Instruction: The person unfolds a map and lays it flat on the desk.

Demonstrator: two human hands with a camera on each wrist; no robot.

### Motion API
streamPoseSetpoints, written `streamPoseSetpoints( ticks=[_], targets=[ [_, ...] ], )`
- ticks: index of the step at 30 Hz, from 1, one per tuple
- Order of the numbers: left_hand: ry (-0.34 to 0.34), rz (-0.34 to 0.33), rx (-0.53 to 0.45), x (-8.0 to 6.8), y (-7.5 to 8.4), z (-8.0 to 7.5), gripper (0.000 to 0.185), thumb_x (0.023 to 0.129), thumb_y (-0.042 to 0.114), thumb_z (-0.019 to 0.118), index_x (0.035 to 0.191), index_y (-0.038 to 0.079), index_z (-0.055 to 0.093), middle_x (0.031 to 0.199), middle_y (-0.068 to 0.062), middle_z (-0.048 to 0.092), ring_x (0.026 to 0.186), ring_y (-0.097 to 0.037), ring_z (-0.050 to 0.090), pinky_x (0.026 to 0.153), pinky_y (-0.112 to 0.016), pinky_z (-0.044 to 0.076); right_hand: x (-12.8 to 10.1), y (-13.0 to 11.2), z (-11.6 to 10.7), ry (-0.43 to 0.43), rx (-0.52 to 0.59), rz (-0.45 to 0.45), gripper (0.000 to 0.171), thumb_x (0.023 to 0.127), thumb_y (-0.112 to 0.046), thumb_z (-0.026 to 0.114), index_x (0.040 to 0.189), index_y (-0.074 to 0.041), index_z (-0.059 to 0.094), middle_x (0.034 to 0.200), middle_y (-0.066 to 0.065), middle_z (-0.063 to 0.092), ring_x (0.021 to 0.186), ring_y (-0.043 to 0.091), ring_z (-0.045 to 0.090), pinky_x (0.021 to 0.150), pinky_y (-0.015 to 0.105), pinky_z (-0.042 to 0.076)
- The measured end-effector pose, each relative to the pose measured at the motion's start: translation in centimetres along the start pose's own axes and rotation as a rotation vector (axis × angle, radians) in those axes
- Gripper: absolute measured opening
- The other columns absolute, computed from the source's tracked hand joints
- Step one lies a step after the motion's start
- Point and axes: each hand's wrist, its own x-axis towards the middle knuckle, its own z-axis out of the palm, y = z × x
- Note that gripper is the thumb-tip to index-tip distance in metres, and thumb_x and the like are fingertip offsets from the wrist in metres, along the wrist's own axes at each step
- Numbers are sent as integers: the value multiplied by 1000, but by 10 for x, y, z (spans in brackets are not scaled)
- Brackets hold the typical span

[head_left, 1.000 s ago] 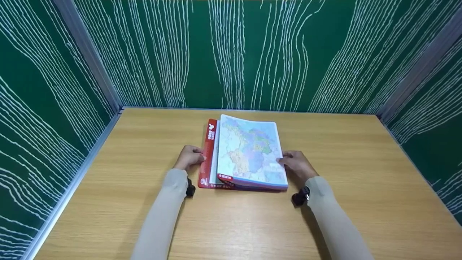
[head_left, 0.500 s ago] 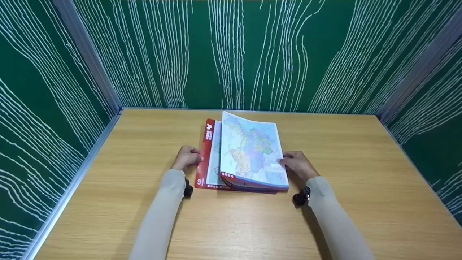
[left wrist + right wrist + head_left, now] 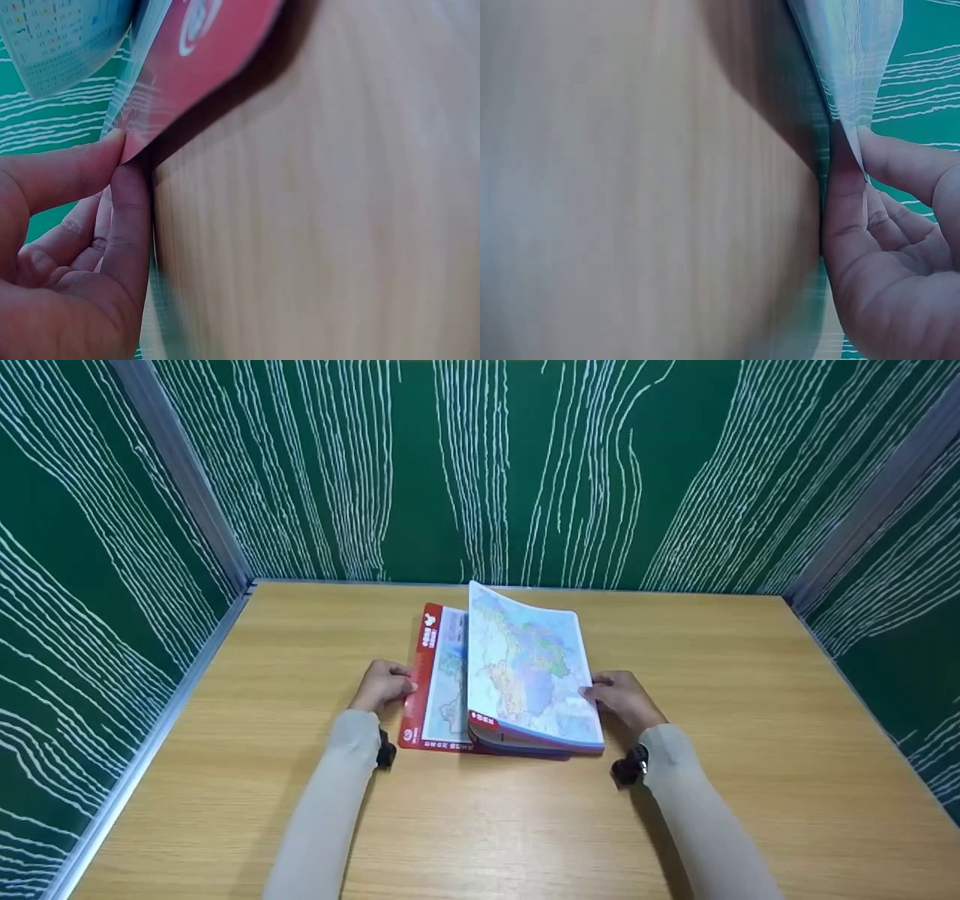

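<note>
While the map book (image 3: 517,675) lies mid-table (image 3: 675,825) between both hands, the left hand (image 3: 382,688) pinches the red cover (image 3: 420,690) at its left edge; the right hand (image 3: 626,701) pinches the raised pages at their right edge; green walls (image 3: 525,465) stand beyond.

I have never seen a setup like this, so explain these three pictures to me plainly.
There is no machine here: a person works with two bare hands and wears three cameras. The wide picture comes from the head and looks down on a wooden table between green walls. The two close pictures come from the wrists. On the table lies an atlas with map pages. The left hand pinches the red cover at its edge. The right hand pinches the page block at the other side.
</note>
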Motion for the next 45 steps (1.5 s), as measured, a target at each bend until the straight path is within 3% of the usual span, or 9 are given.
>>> streamPoseSetpoints(
  ticks=[4, 12, 18, 25, 34, 41, 45],
  targets=[
    [8, -4, 8, 1, 0, -1, 33, 81, -8, 62, 113, -4, 64, 116, -20, 62, 90, -22, 62, 75, -29, 56, 0, 2, -2, -3, 0, -22, 49, 95, -14, 59, 138, 5, 45, 129, 18, 56, 104, 18, 58, 92, 30, 49],
    [12, -6, 1, -2, 0, -5, 30, 79, -8, 61, 109, -5, 63, 105, -16, 63, 78, -17, 60, 62, -24, 53, -2, 8, -7, -26, 21, -115, 44, 94, -11, 59, 131, 10, 50, 111, 10, 63, 88, 10, 58, 77, 22, 52],
    [16, -7, 23, -4, 0, -6, 31, 80, -7, 62, 111, -4, 64, 107, -17, 63, 80, -18, 61, 64, -24, 53, -2, 8, -7, -9, 3, -89, 41, 93, -10, 59, 128, 8, 54, 104, 8, 66, 82, 8, 59, 73, 21, 52],
    [10, -15, 26, -4, 0, -7, 31, 81, -7, 62, 111, -3, 64, 112, -18, 63, 86, -20, 61, 68, -26, 54, -2, 6, -8, 6, -31, -71, 44, 92, -10, 61, 129, 11, 51, 110, 14, 65, 84, 10, 61, 75, 22, 53],
    [8, -31, 18, -4, 2, -12, 34, 81, -6, 63, 115, -3, 63, 118, -20, 61, 94, -26, 63, 81, -37, 57, -4, 3, -14, 40, -110, -40, 40, 93, -15, 60, 127, 6, 56, 104, 9, 66, 81, 10, 59, 72, 22, 51],
    [28, 13, 53, -3, -1, -12, 30, 80, -7, 61, 109, -6, 63, 108, -17, 62, 84, -19, 60, 67, -25, 53, -5, 4, -16, 41, -119, -124, 40, 91, -9, 61, 125, 12, 56, 90, 4, 66, 74, 6, 60, 67, 20, 53],
    [33, 9, 59, -3, -2, -13, 32, 80, -7, 60, 111, -6, 62, 111, -19, 62, 88, -21, 60, 70, -28, 54, -7, 4, -16, 44, -124, -115, 38, 91, -8, 60, 124, 11, 57, 91, 6, 68, 74, 6, 61, 67, 20, 53]
  ],
)
